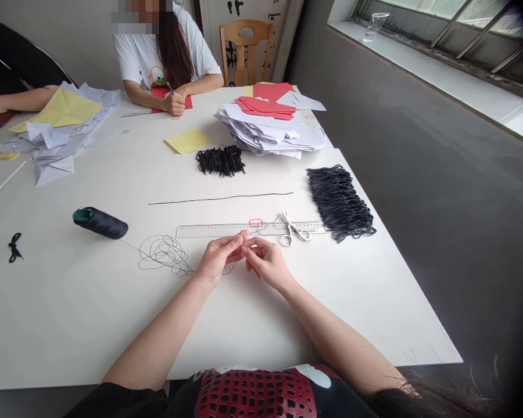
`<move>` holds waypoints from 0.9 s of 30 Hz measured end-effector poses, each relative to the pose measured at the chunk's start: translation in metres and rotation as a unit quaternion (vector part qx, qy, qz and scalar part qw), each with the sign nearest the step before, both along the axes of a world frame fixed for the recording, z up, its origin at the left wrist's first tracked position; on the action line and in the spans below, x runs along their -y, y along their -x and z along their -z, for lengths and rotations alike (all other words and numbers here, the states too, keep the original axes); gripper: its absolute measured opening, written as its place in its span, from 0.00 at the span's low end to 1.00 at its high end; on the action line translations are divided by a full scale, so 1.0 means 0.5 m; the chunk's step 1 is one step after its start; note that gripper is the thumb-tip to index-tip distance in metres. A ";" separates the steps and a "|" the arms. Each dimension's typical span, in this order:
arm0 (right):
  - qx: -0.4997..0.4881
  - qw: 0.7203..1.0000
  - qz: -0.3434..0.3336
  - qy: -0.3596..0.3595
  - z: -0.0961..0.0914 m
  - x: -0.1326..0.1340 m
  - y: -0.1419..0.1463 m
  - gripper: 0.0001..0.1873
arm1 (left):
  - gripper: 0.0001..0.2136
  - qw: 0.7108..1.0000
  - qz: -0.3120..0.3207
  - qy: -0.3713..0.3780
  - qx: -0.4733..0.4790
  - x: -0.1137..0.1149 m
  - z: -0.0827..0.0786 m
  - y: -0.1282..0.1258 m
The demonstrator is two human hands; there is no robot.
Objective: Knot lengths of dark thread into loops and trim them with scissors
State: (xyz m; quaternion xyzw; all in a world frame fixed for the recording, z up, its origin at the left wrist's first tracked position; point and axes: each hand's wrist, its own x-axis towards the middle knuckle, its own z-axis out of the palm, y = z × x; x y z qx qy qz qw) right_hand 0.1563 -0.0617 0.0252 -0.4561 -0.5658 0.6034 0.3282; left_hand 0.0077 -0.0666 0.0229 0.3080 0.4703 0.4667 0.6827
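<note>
My left hand (pixel 220 254) and my right hand (pixel 264 260) meet fingertip to fingertip over the white table (pixel 91 313), both pinched on a thin black thread (pixel 165 255). The thread runs left into a loose tangle and on to a dark spool (pixel 100 223) lying on its side. Just beyond my fingers lie a clear ruler (pixel 209 230), a small red clip (pixel 255 223) and white-handled scissors (pixel 293 230). A straight cut length of black cord (pixel 220 198) lies farther back.
A large pile of black cord loops (pixel 339 200) sits at the right, a smaller one (pixel 220 160) farther back. Stacks of white and red paper (pixel 272 125) and a yellow sheet (pixel 188 140) lie behind. A person in a white shirt (pixel 157 52) sits opposite; another arm (pixel 17 100) rests at left.
</note>
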 end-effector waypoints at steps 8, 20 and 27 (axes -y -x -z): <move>0.002 1.000 -0.004 0.009 0.002 -0.002 -0.001 0.16 | 0.16 1.000 0.003 0.004 -0.011 -0.002 0.000 0.003; 0.030 0.999 -0.022 0.002 -0.001 -0.002 -0.004 0.03 | 0.15 0.999 -0.015 -0.016 -0.030 -0.004 0.010 0.000; 0.201 0.974 -0.034 -0.103 -0.024 -0.025 -0.046 0.03 | 0.15 0.998 -0.058 0.022 -0.024 -0.004 0.009 -0.002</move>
